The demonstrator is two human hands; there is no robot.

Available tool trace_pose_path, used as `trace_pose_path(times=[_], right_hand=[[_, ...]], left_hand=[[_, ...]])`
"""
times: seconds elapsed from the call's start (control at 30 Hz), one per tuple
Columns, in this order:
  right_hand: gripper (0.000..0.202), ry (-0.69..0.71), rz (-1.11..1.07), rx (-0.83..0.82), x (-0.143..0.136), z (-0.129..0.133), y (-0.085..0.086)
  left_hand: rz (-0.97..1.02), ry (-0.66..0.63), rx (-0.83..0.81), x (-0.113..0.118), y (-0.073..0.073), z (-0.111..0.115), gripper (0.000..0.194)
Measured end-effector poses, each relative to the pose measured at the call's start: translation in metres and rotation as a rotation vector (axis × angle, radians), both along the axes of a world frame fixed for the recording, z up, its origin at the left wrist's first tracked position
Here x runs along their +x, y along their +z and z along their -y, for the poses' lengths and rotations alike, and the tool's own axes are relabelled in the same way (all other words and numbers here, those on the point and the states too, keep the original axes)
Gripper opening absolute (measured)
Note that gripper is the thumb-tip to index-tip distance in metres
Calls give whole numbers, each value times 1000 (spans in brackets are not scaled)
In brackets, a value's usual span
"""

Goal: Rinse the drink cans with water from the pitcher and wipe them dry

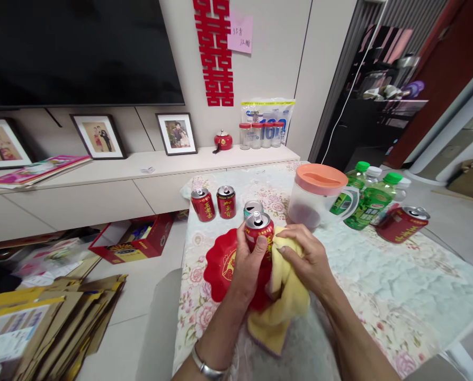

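My left hand (pixel 247 264) is wrapped round an opened red drink can (pixel 256 227), holding it upright over a red scalloped plate (pixel 216 267). Bunched in my right hand (pixel 305 259) is a yellow cloth (pixel 286 280), pressed against the can's right side, its lower end hanging down. Part of the can is hidden by my fingers and the cloth. Just behind it stands another opened can (pixel 252 205) with a greenish rim. Two more red cans, one on the left (pixel 203 205) and one beside it (pixel 226 202), stand upright further back.
A clear pitcher (pixel 305 203) with an orange lid stands behind my right hand. Right of it are several bottles, including a green one (pixel 373 203), and a tilted-looking red can (pixel 403 225). A floral tablecloth (pixel 379 286) covers the table. Flattened cardboard (pixel 61 323) lies on the floor at left.
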State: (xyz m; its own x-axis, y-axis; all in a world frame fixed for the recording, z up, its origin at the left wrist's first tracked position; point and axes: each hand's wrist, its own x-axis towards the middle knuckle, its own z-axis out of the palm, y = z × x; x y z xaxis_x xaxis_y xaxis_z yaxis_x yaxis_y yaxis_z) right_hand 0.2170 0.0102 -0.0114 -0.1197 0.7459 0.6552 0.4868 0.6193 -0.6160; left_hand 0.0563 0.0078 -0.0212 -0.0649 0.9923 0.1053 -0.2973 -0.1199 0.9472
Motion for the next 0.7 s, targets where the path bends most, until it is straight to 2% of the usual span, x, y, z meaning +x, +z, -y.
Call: trace_pose_path(times=[0.13, 0.4, 0.5, 0.6, 0.7], right_hand=[[15, -71, -74, 63, -1, 3, 2], [17, -146, -16, 124, -1, 4, 2], [17, -174, 4, 130, 1, 3, 4], [17, -136, 24, 135, 2, 2, 4], [19, -47, 66, 115, 3, -1, 2]], left_hand=[[58, -111, -32, 2, 2, 2, 67], [-10, -112, -23, 5, 7, 7, 64], [52, -137, -4, 6, 4, 8, 57], [133, -139, 12, 6, 1, 6, 59], [102, -74, -20, 4, 0, 4, 63]])
